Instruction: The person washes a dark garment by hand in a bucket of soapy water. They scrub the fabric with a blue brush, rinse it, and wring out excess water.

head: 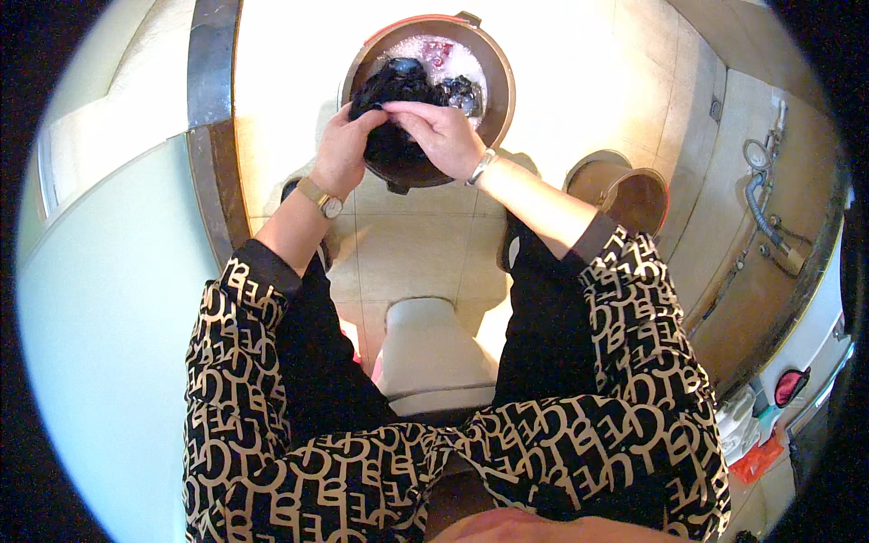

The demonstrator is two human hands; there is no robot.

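Note:
My left hand (343, 146) and my right hand (445, 139) meet over a brown round bucket (506, 88) on the tiled floor. Both grip a bunched black cloth (390, 81), which looks wet. Thumbs and fingertips come together on its near side, and part of the cloth is hidden beneath them. Foamy water (468, 61) lies in the far part of the bucket. Another dark piece of wet fabric (461, 95) shows in the water beside the right hand. A reddish patch (438, 53) also shows there, too unclear to identify.
Beyond my right forearm stands a brown container (635, 193) with a red edge. A pale rounded seat or pedestal (434, 346) is between my legs. Pipes and a grey hose (760, 203) run along the right wall. A dark-edged pale partition (122, 271) is at left. A red plastic bag (757, 458) lies lower right.

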